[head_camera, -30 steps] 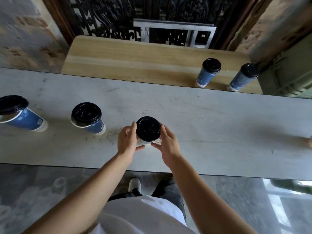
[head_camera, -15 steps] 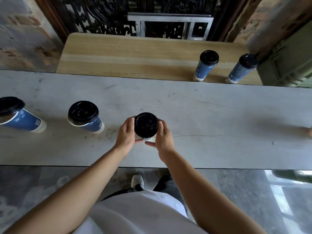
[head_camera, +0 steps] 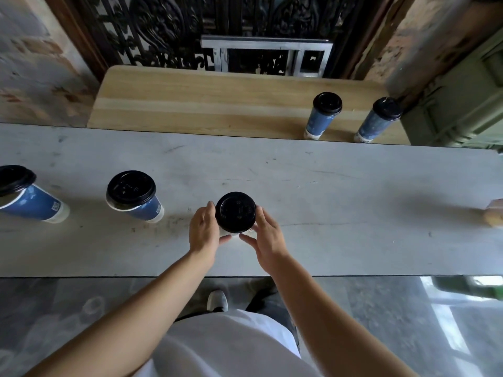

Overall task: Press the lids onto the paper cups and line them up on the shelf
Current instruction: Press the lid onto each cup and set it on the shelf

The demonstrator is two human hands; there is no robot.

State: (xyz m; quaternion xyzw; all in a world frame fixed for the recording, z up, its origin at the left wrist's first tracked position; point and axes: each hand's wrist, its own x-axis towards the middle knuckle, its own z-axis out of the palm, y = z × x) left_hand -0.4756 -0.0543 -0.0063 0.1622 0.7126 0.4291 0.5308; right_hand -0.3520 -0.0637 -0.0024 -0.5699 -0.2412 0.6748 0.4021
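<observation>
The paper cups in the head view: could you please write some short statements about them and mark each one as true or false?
1. Two lidded cups stand on the wooden shelf. True.
2. The centre cup has no lid. False: a black lid sits on it.
3. The left hand and the right hand are at the sides of the centre cup. True.
4. Four cups stand on the grey counter. False: three stand there, the centre cup and two others.

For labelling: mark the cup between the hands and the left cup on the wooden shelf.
Nearest cup [head_camera: 235,212]: head view, lid top.
Left shelf cup [head_camera: 317,122]: head view, blue side.
</observation>
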